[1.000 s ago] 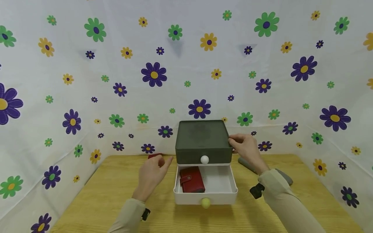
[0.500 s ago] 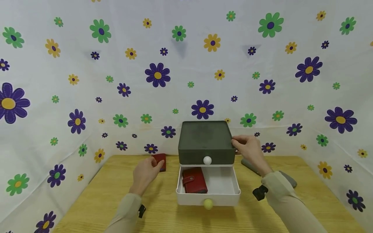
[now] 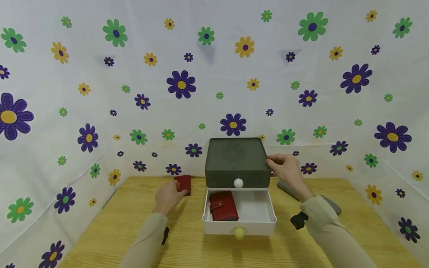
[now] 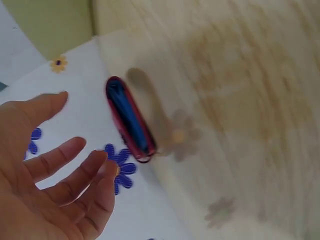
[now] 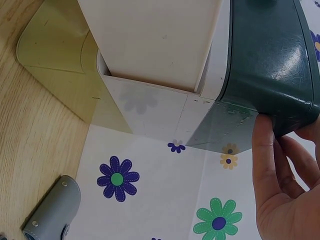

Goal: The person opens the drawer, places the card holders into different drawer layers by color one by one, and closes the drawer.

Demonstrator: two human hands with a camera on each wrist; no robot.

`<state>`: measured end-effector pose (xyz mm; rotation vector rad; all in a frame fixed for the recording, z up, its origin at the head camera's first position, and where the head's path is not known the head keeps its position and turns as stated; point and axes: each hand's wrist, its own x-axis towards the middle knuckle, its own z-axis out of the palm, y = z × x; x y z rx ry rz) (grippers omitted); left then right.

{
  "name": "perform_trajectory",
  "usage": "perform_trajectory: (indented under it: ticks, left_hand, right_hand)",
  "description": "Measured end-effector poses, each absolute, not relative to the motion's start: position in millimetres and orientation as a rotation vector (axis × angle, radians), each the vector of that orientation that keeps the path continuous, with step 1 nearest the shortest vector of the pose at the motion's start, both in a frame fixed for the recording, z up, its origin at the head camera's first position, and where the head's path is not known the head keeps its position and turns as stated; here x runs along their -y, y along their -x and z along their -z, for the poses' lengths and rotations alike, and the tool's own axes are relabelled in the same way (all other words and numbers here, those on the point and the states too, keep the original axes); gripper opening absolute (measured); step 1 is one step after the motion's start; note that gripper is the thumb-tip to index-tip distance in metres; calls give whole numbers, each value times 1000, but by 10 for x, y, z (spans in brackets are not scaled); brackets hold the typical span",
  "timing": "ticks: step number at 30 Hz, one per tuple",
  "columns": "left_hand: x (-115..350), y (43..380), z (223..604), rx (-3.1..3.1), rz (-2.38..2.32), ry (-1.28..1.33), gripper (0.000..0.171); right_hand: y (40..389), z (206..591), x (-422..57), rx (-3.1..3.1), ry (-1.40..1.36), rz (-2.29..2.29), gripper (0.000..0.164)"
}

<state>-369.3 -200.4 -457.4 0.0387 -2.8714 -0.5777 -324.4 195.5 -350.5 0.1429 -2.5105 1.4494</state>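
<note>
head view, left hand [image 3: 168,195]: stretched toward a small red folding wallet with blue lining [image 3: 185,182], near the far edge of the light wooden desk [image 3: 117,223], left of the drawers
head view, right hand [image 3: 289,169]: apparently pinching the upper right edge of the dark green plastic top tier [image 3: 234,154]
head view, white plastic drawer [image 3: 254,206]: pulled out below, with a red strap-fastened wallet [image 3: 224,206] lying in its left part
left wrist view, left fingers [image 4: 72,145]: gently bent, well parted, holding nothing; apart from the blue-lined wallet
right wrist view, right hand: set at the green corner, with fingertips on the side; thumb contact hard to tell
step in hand: probably steadying the drawers while fetching the second wallet
next move: likely calling for closing the left fingers round that wallet, lifting, then lowering into the white drawer
</note>
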Motion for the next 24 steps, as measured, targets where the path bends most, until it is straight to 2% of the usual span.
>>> perform_trajectory:
  ticks: [12, 24]
  left_hand:
    - [1963, 3864, 4752, 2886, 663, -186, 73]
    - [1814, 3833, 4776, 2898, 662, -320, 82]
  right_hand:
    - [3231, 3495, -1951, 2509, -155, -1451, 33]
    - [3227, 3493, -1939, 2513, -142, -1445, 33]
